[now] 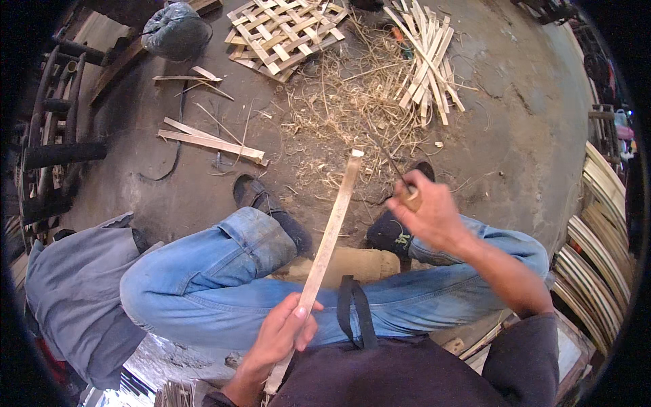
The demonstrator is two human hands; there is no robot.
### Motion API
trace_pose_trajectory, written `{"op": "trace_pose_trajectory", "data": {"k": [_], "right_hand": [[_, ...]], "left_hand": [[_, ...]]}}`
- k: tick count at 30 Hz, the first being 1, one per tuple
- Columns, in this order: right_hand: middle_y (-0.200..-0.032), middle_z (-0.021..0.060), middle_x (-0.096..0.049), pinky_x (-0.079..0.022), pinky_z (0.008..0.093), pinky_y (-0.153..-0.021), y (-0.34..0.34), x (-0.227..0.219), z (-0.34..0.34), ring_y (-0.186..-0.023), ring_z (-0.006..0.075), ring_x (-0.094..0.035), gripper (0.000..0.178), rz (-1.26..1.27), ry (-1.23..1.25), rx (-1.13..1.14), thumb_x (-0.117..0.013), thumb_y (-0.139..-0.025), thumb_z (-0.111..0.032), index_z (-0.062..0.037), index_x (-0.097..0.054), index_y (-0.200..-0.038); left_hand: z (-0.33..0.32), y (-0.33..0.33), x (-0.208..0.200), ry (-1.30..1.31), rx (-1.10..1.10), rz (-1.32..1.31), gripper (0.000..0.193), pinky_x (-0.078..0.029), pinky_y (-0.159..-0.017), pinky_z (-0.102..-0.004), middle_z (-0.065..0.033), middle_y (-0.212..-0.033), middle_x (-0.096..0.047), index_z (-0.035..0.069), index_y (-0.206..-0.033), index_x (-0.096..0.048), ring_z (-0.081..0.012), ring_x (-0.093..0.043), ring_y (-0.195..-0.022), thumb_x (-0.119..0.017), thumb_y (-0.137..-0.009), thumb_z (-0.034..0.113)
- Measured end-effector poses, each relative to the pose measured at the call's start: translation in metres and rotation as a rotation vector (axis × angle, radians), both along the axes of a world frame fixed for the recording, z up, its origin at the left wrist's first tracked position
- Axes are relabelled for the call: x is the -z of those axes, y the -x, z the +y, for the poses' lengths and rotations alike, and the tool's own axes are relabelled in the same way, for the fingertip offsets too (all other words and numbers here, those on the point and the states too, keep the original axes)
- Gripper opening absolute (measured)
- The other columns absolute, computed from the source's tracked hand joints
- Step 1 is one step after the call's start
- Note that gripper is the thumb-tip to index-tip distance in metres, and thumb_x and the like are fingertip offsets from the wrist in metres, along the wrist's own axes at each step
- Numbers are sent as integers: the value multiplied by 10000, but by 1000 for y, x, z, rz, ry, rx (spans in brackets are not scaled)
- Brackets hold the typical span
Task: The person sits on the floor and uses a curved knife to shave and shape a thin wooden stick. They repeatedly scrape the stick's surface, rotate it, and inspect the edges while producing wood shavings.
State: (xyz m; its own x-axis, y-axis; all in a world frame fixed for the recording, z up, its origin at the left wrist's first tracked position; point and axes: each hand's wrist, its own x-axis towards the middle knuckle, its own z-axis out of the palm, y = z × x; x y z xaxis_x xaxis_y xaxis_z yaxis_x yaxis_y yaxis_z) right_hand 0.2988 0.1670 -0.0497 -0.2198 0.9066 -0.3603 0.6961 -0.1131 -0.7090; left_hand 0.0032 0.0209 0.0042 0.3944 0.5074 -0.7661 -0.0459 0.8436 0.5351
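Note:
My left hand (291,322) is closed round the lower part of a long, flat bamboo strip (331,241), with the thumb lying on its face. The strip slants up and away from my lap, and its pale cut end stands over the shavings. To the right, my right hand (428,211) grips a knife (391,161) by its handle. Its thin dark blade points up and to the left, apart from the strip and somewhat blurred.
Curly shavings (339,115) litter the floor ahead. Beyond lie a woven bamboo panel (285,34) and a pile of split strips (427,61). Loose strips (213,144) lie left, near a tied grey bag (176,32). Long bamboo slats (593,261) are stacked at right.

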Motion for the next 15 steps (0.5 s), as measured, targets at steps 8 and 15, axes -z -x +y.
{"op": "trace_pose_trajectory", "data": {"k": [8,15], "right_hand": [[-816,125,-641,-522,358,-704,59,21,-10,-717,179,-639,324,557,178,299,-738,-804,-201,11,-552,-963],[-722,70,-604,-557,385,-567,87,-102,-34,-633,256,-666,111,-327,-212,-590,-601,-831,-160,-63,-556,-862]], "left_hand": [[24,-24,15,-26,-31,-95,307,-485,-621,-245,-72,-898,-619,14,-1231,-493,-99,-560,-677,-394,-1034,227],[49,-28,29,94,-240,-129,272,-316,-500,-188,18,-748,-460,46,-1185,-513,-26,-362,-568,-424,-1030,252]]}}
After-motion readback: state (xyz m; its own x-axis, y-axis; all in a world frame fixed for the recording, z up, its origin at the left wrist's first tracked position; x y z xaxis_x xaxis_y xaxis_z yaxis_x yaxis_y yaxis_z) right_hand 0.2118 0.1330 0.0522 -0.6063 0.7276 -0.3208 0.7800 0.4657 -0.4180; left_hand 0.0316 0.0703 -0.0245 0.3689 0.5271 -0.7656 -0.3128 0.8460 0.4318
